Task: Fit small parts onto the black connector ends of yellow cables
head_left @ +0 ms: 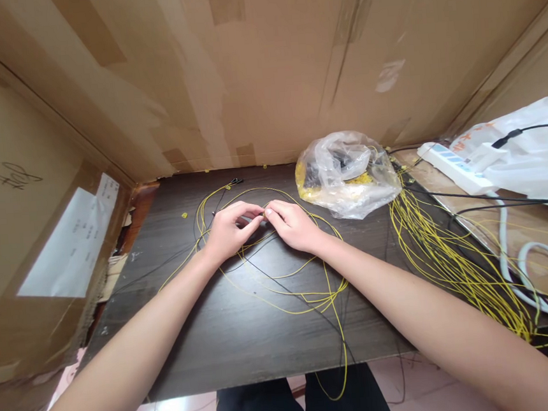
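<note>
While my forearms reach in from either side of the tabletop (209, 345), my two hands meet above its middle, fingertips almost together. My left hand (228, 232) is narrowed to a pinch, thumb and forefinger closed on one side of a small piece (263, 215), dark with a touch of yellow; it is too small for me to tell its shape. My right hand (296, 228) is pinched on the other side of it, thumb uppermost, the other fingers curled under and partly hidden.

Around and beneath my hands lies the loose yellow wire (293, 313), spread in wide overlapping loops, with thin dark strands crossing it. One yellow loop hangs over the near edge, in front of my dark trousers (258, 408). Beyond my left hand, some black ends (237, 181) lie at the top of the loops, and a yellow scrap (185, 215) sits off to the left.

Past my right hand rests a clear plastic bag (364, 201) with yellow and dark contents. To its right, a thick bundle of yellow wires (445, 264) trails towards me, near a white power strip (453, 167) and a looped pale cable (503, 236). Cardboard (265, 104) rises behind.
</note>
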Motion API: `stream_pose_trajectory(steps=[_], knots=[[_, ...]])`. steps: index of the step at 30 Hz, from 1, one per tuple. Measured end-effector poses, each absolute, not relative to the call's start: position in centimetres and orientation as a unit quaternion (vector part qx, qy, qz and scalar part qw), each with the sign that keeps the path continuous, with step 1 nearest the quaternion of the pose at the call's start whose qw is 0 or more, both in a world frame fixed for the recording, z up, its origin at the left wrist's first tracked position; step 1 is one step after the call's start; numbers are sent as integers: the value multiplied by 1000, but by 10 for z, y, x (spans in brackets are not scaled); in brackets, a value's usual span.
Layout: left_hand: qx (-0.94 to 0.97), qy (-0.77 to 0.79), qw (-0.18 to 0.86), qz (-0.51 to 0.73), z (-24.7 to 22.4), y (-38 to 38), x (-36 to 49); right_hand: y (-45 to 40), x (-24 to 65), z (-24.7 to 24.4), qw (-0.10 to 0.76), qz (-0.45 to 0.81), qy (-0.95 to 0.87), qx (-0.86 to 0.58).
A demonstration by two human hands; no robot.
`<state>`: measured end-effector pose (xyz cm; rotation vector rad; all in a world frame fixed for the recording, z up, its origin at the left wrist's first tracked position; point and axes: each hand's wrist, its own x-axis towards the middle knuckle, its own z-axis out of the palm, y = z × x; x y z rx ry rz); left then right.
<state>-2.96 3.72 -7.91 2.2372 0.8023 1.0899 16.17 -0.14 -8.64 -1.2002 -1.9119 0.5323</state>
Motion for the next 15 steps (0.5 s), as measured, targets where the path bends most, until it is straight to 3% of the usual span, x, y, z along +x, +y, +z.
stream_pose_trajectory(steps=[7,15], knots=[[845,276,226,399,-79,35,-30,-2,163,-85,385,221,-758,-478],[819,322,242,409,-79,36,-28,-5,160,-84,432,243,-730,-471]])
